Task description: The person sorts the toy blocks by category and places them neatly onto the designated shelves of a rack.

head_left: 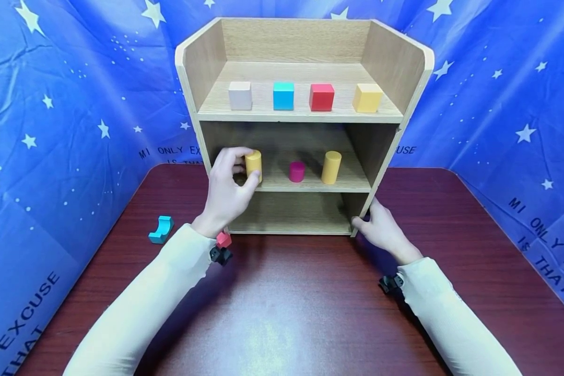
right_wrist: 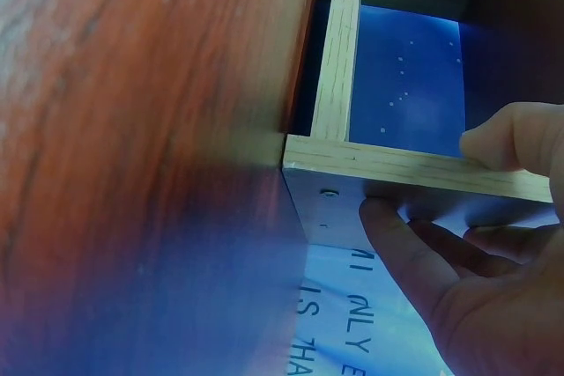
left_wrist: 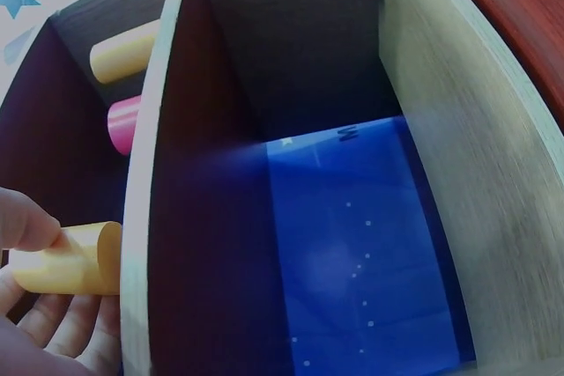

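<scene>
My left hand [head_left: 229,189] grips a yellow cylinder [head_left: 254,166] at the left end of the middle shelf, thumb on one side and fingers on the other. In the left wrist view that cylinder [left_wrist: 75,260] has its end at the shelf's edge; whether it bears its weight there I cannot tell. Along the same shelf stand a short magenta cylinder [head_left: 297,172] and another tall yellow cylinder [head_left: 331,167]. My right hand [head_left: 382,230] holds the lower right side panel of the wooden shelf unit [head_left: 291,119], its thumb at the front edge and fingers against the outer face [right_wrist: 388,184].
On the top shelf sit a white cube [head_left: 240,96], a blue cube [head_left: 283,96], a red cube [head_left: 321,97] and a yellow cube [head_left: 367,98]. A blue curved block [head_left: 161,230] lies on the table at left. A red block [head_left: 223,239] is partly hidden beside the left wrist.
</scene>
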The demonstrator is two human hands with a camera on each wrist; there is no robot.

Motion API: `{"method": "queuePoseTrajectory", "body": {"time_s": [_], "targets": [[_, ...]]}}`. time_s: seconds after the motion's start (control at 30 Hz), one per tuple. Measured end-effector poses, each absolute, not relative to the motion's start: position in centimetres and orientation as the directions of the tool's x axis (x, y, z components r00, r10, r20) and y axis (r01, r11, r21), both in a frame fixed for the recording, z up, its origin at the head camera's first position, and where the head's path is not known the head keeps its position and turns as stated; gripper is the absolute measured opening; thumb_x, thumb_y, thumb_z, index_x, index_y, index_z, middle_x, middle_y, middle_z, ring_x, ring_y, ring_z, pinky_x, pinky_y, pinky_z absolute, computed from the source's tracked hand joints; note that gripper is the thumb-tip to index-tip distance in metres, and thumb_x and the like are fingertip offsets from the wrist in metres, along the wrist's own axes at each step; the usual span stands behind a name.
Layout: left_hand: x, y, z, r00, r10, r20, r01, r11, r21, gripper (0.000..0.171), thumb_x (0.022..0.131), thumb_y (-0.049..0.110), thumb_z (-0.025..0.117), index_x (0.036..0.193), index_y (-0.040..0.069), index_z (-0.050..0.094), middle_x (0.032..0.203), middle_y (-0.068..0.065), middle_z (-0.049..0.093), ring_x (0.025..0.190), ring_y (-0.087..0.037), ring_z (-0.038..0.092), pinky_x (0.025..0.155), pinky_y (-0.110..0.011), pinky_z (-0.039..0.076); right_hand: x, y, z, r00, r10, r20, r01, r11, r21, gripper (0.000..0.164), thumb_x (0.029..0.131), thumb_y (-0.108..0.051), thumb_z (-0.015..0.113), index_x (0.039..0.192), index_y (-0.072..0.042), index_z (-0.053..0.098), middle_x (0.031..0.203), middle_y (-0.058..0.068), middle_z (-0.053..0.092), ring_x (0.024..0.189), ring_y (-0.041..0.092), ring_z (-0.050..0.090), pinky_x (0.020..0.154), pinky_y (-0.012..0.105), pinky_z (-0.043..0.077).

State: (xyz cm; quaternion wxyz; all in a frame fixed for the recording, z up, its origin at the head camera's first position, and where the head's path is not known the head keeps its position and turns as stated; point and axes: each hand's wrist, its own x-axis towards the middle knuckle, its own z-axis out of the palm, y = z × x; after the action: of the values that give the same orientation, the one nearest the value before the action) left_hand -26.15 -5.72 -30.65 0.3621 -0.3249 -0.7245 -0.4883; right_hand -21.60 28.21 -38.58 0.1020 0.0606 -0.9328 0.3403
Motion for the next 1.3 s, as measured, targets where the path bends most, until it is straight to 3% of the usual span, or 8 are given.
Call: {"method": "queuePoseTrajectory", "body": {"time_s": [0.4, 1.3], "targets": [[-27.2, -5.7, -30.9, -0.592, 0.1, 0.8, 0.778, 0.33, 0.535, 0.036, 0.077, -0.002, 0.067, 0.112, -0.001, 0.058, 0.102, -0.015, 0.056, 0.089, -0.021, 0.059, 0.073, -0.036, 0.053, -21.6, 28.2, -38.6, -0.972, -0.043, 0.229, -0.181, 0.757, -0.628, 0.043, 0.085, -0.009, 0.06, 0.123, 0.002, 0.043, 0.102, 0.021, 0.062, 0.096, 0.031, 0.057, 0.084, 0.046, 0.044], [-27.4, -5.5, -31.1, -0.587, 0.118, 0.801, 0.78, 0.345, 0.521, 0.034, 0.078, -0.002, 0.066, 0.111, 0.0, 0.059, 0.101, -0.016, 0.055, 0.087, -0.023, 0.059, 0.074, -0.037, 0.053, -21.7, 28.2, -38.6, -0.967, -0.037, 0.251, -0.188, 0.768, -0.613, 0.04, 0.082, -0.01, 0.06, 0.119, 0.001, 0.046, 0.1, 0.021, 0.063, 0.098, 0.033, 0.058, 0.085, 0.047, 0.043]]}}
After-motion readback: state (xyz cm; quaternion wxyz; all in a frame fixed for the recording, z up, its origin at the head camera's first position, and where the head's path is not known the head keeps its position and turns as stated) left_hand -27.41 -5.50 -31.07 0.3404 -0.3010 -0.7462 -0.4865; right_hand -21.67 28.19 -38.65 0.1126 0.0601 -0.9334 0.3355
